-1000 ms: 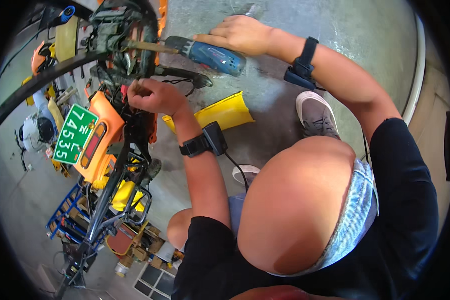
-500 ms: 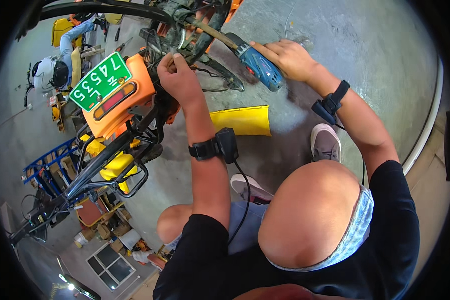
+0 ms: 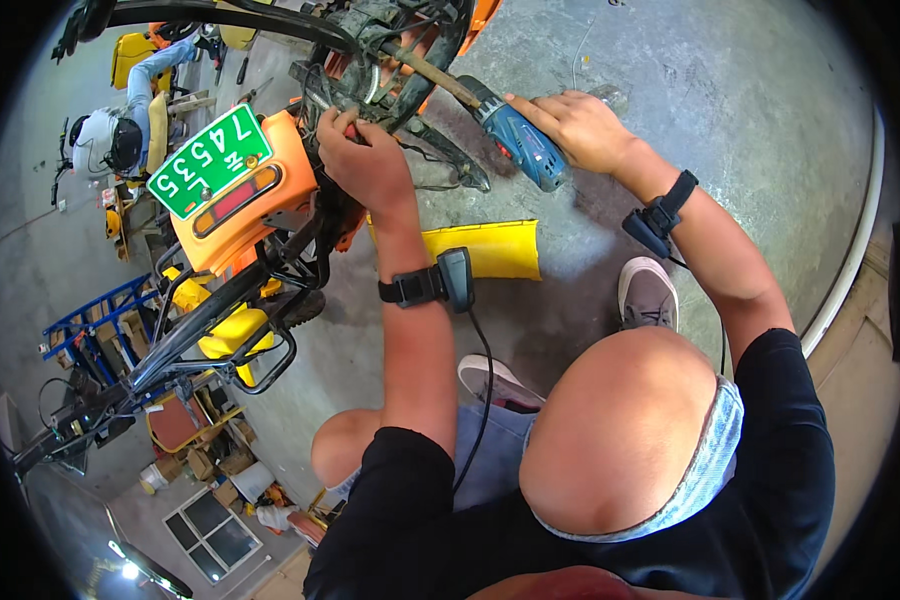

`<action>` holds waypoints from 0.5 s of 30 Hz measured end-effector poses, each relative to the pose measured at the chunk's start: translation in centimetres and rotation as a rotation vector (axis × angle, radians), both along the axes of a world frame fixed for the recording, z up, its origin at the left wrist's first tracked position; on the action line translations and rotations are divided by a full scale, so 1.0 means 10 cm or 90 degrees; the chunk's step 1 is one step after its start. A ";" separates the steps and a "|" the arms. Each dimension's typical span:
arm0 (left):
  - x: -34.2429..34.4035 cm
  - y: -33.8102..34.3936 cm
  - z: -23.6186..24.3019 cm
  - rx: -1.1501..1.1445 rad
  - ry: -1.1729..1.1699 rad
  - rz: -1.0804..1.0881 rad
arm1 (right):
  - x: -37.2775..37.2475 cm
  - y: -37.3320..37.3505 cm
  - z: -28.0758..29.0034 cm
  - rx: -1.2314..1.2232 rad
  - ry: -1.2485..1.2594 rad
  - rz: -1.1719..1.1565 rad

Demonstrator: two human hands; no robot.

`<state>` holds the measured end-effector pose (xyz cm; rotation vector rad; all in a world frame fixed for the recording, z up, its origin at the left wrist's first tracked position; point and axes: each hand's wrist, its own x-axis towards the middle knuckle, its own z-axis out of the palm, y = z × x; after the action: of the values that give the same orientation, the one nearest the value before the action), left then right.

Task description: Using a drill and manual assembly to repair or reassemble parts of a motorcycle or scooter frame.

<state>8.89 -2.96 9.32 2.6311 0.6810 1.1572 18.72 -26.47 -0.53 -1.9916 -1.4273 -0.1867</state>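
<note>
My right hand (image 3: 588,132) grips a blue and black cordless drill (image 3: 522,142), with some of its fingers hidden. A brown rod (image 3: 432,76) runs in line with the drill's nose into the dark metal parts of an orange motorbike (image 3: 282,142). Beside these parts, my left hand (image 3: 366,168) has its fingertips pinched together close to the cables. A small red bit shows between the fingers; its kind is too small to tell. Below the drill, a bent yellow panel (image 3: 482,248) lies on the floor.
The motorbike's green plate (image 3: 208,162) and black frame tubes (image 3: 200,335) stand to the left of my left arm. Farther left, another person (image 3: 120,145) is near scattered tools. A blue rack (image 3: 95,320) and boxes stand beyond. A white pipe (image 3: 863,235) edges the right side.
My left hand has turned a little and its fingers are more curled, with a red bit now showing between them. The right hand and drill stay nearly where they were.
</note>
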 end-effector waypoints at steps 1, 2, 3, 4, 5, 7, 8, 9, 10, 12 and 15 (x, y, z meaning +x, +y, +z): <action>-0.02 0.00 0.01 0.012 0.009 0.004 | 0.00 0.01 0.01 -0.001 -0.012 -0.003; -0.03 0.00 0.01 0.013 0.010 0.004 | -0.01 0.02 0.02 -0.002 -0.024 -0.005; -0.04 -0.02 -0.01 0.053 0.024 0.002 | -0.02 0.02 0.02 -0.001 -0.023 -0.004; -0.05 -0.03 -0.03 0.093 0.038 0.002 | -0.02 0.02 0.03 -0.006 -0.017 -0.005; -0.06 -0.02 -0.05 0.094 0.039 0.004 | -0.02 0.03 0.03 -0.011 -0.012 -0.006; -0.04 -0.04 -0.07 0.109 0.004 -0.028 | -0.02 0.03 0.04 0.001 -0.011 -0.003; -0.03 -0.06 -0.06 0.108 0.002 -0.029 | -0.01 0.02 0.05 0.012 -0.012 -0.003; -0.01 -0.07 -0.05 0.096 0.001 -0.029 | 0.00 0.01 0.07 0.010 -0.015 -0.004; -0.01 -0.08 -0.05 0.086 0.003 -0.025 | 0.00 0.02 0.07 -0.003 -0.010 -0.007; -0.01 -0.06 -0.05 0.117 -0.012 -0.023 | 0.01 0.03 0.07 -0.015 -0.008 -0.007; 0.00 0.02 -0.01 0.149 -0.058 -0.007 | 0.01 0.05 0.07 -0.009 -0.014 -0.006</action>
<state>8.85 -2.75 9.25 2.7429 0.5425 1.4231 18.82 -25.98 0.15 -2.0138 -1.4372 -0.2043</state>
